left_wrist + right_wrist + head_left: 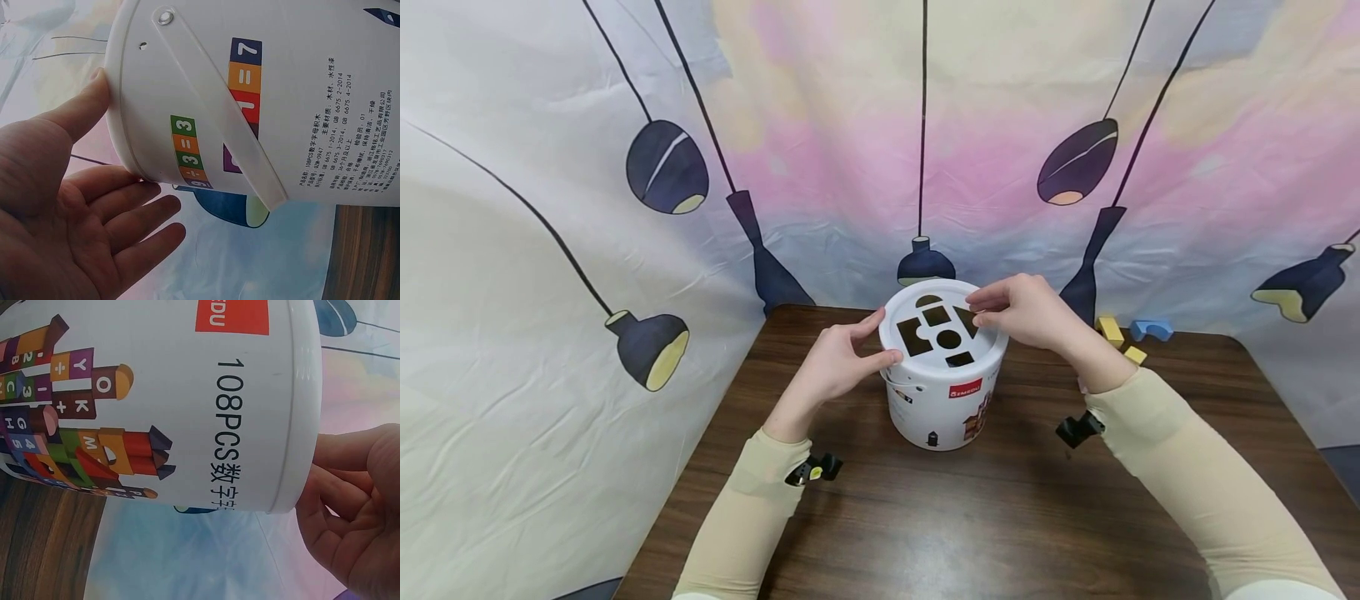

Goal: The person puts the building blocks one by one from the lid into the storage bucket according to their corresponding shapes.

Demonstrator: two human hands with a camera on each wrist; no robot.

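A white bucket (917, 421) stands upright on the table, its lid (891, 333) pierced with several shaped holes. At the lid's left edge, my left hand (835, 365) rests its thumb and forefinger on the rim. The left wrist view shows the other fingers of this hand (75, 206) extended beside the bucket wall (294, 75). My right hand (1026, 312) is over the lid's right side, thumb and fingertips at the triangular hole. In the right wrist view its curled fingers (344, 506) pass behind the bucket's rim (306, 381); whether they hold anything is hidden.
Beyond my right forearm lie a yellow block (1108, 331), a blue arch block (1152, 330) and a smaller yellow piece (1135, 356). The brown wooden table (940, 517) reaches back to a cloth backdrop (842, 150) printed with hanging lamps. A white handle (219, 106) hangs along the bucket's side.
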